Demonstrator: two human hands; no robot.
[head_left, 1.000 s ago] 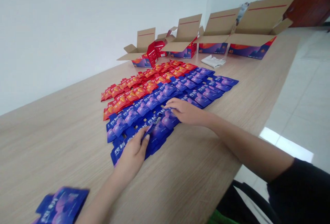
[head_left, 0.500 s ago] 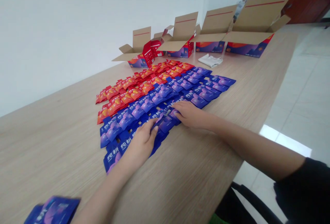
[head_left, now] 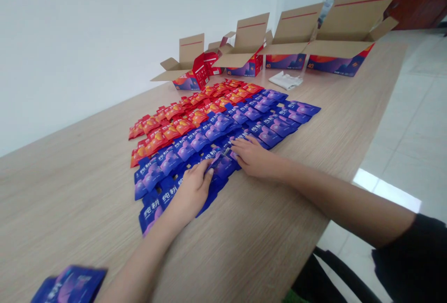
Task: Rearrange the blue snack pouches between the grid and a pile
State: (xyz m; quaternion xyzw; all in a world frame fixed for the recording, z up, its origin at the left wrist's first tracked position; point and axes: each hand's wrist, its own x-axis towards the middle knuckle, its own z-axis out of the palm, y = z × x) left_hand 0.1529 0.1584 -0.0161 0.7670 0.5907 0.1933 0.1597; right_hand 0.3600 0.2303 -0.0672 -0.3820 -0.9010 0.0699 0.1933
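Note:
My left hand (head_left: 193, 189) pinches the near edge of a blue-purple packet (head_left: 223, 167) between thumb and fingers. That packet lies tilted over the front row of overlapping blue packets (head_left: 268, 136). On its far side my right hand (head_left: 252, 158) rests palm down, with its fingers stretched out and slightly apart over the row. What is under the right fingertips is partly hidden. Beyond the front row runs a second row of blue packets (head_left: 198, 141), and behind it are rows of red-orange packets (head_left: 171, 131).
Several open cardboard boxes stand along the back, including a small left box (head_left: 186, 82) and a large right box (head_left: 335, 64). A white crumpled bag (head_left: 285, 80) lies before them. More blue packets (head_left: 75, 284) sit at bottom left. The table edge (head_left: 344, 189) drops off to the right.
My right hand's fingers have lifted and spread a little over the packets. My left hand keeps its pinch on the packet, nearly in place. The view has shifted slightly.

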